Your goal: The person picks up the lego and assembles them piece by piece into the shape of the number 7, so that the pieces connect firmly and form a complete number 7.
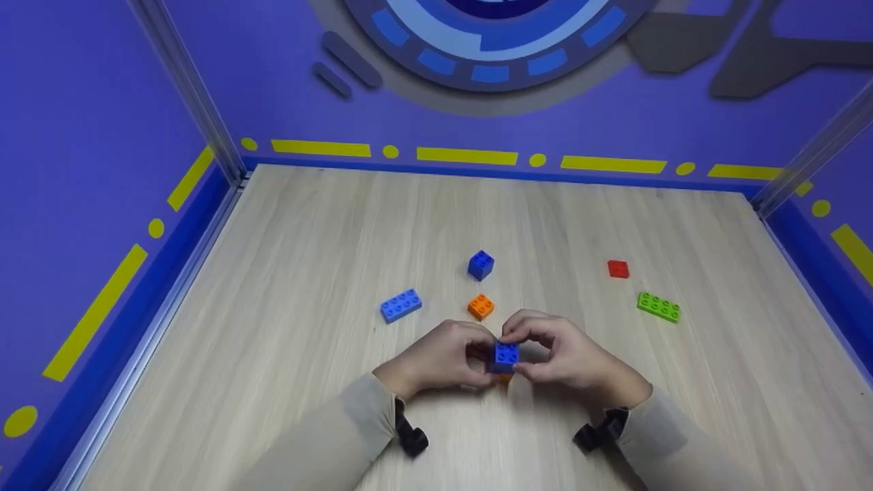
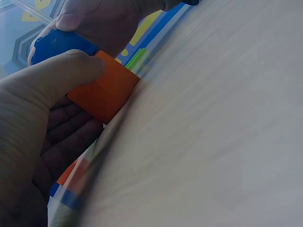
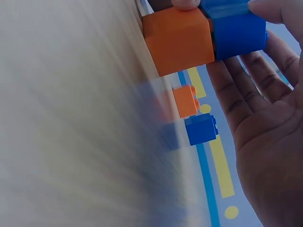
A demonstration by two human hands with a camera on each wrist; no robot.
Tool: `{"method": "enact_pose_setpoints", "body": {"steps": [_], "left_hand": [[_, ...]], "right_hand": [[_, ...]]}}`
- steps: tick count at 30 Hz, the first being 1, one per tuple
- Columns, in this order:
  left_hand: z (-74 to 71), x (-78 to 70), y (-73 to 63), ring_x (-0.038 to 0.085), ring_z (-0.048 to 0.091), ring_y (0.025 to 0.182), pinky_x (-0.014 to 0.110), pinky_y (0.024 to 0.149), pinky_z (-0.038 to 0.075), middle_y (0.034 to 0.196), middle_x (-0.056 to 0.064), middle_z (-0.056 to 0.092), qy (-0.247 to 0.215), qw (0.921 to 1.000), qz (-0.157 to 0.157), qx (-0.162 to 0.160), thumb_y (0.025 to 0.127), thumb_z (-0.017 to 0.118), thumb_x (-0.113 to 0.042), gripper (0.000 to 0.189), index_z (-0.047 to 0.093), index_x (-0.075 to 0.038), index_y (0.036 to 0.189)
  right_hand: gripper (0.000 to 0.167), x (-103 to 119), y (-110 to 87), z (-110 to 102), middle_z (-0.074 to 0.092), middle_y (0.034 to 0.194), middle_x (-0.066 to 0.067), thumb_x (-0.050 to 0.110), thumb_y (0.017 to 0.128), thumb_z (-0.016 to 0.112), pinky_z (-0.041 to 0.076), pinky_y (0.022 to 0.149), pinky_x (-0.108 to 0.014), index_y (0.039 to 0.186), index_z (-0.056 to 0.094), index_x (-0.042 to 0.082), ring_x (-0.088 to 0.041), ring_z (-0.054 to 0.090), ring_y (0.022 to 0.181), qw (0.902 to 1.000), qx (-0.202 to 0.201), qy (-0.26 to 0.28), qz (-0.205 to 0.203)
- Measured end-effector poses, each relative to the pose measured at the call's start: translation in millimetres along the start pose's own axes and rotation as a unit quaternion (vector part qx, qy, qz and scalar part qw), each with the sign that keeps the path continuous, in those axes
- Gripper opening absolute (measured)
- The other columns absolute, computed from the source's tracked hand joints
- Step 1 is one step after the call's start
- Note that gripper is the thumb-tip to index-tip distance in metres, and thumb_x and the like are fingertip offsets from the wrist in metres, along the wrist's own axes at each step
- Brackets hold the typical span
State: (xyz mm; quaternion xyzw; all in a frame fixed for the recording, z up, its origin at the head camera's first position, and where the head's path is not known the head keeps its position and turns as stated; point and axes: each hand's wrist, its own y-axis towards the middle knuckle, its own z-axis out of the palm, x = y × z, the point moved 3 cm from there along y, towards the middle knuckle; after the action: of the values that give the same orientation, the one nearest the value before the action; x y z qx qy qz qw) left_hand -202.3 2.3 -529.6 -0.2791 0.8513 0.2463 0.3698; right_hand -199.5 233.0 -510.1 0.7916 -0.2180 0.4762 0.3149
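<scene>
Both hands meet around a two-brick stack near the front middle of the table. A dark blue toy building brick [image 1: 506, 353] sits on top of an orange brick [image 3: 180, 41]. In the right wrist view a narrow gap shows between the two. My left hand [image 1: 443, 354] grips the orange brick, its thumb pressed on the side in the left wrist view. With thumb and fingertips, my right hand [image 1: 571, 351] pinches the blue brick. From the head view the orange brick is mostly hidden under the blue one. The stack's base is at the tabletop.
Just beyond the hands lie a small orange brick [image 1: 481, 307] and another dark blue brick [image 1: 481, 265]. A lighter blue long brick [image 1: 401, 305] is to the left. On the right are a red brick [image 1: 618, 269] and a green long brick [image 1: 659, 307]. Purple walls [image 1: 286, 116] enclose the table.
</scene>
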Motion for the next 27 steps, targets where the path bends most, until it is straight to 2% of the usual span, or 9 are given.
{"method": "enact_pose_setpoints", "body": {"steps": [2,6,11,14,20,27], "left_hand": [[-0.5,-0.8,0.3,0.011,0.072,0.104,0.022,0.1,0.059,0.113,0.005,0.084,0.004,1.0,0.001,0.0,0.09,0.094,-0.015,0.031,0.082,-0.005,0.117],[-1.3,-2.1,-0.3,0.008,0.076,0.107,0.021,0.099,0.062,0.114,0.006,0.083,-0.018,0.9998,-0.001,-0.012,0.09,0.094,-0.014,0.03,0.081,-0.006,0.116],[-0.6,-3.5,-0.3,0.013,0.078,0.105,0.023,0.094,0.066,0.112,0.011,0.082,-0.046,0.9987,0.003,-0.023,0.09,0.093,-0.01,0.027,0.077,-0.003,0.11],[-0.4,-4.7,0.1,0.011,0.077,0.103,0.023,0.094,0.066,0.112,0.012,0.081,-0.061,0.9979,-0.007,-0.02,0.089,0.094,-0.009,0.028,0.076,-0.003,0.11],[0.3,-6.8,3.5,0.001,0.075,0.107,0.025,0.097,0.066,0.119,0.01,0.079,-0.102,0.9945,-0.023,0.0,0.092,0.094,-0.013,0.031,0.077,-0.004,0.117],[-7.3,-11.6,3.5,0.001,0.076,0.104,0.032,0.097,0.068,0.12,0.011,0.079,-0.14,0.989,-0.049,0.001,0.095,0.091,-0.015,0.03,0.074,-0.004,0.117]], "right_hand": [[0.039,2,0.6,-1,0.075,0.125,-0.022,-0.01,0.091,0.083,0.058,0.112,-0.027,0.128,0.081,0.006,-0.014,0.07,0.122,0.9999,0.0,-0.01,-0.001],[0.037,6,1.8,-3,0.077,0.121,-0.018,-0.006,0.092,0.086,0.06,0.107,-0.026,0.127,0.083,0.008,-0.014,0.071,0.119,0.9994,0.003,-0.034,0.003],[0.034,10,2.1,-7,0.078,0.112,-0.012,0.0,0.093,0.09,0.064,0.1,-0.027,0.126,0.085,0.008,-0.009,0.073,0.111,0.9976,0.009,-0.069,0.001],[0.033,12,2.2,-8,0.078,0.111,-0.012,0.002,0.094,0.09,0.065,0.101,-0.027,0.127,0.085,0.005,-0.01,0.074,0.111,0.9969,0.014,-0.077,-0.009],[0.034,18,-2.3,-8,0.078,0.111,-0.01,0.003,0.094,0.091,0.065,0.1,-0.025,0.127,0.085,0.005,-0.009,0.075,0.111,0.9947,0.013,-0.102,-0.01],[0.036,23,-1.6,-2,0.076,0.11,-0.01,0.004,0.096,0.089,0.069,0.095,-0.034,0.132,0.083,0.002,-0.011,0.078,0.112,0.9892,0.015,-0.142,-0.034]]}}
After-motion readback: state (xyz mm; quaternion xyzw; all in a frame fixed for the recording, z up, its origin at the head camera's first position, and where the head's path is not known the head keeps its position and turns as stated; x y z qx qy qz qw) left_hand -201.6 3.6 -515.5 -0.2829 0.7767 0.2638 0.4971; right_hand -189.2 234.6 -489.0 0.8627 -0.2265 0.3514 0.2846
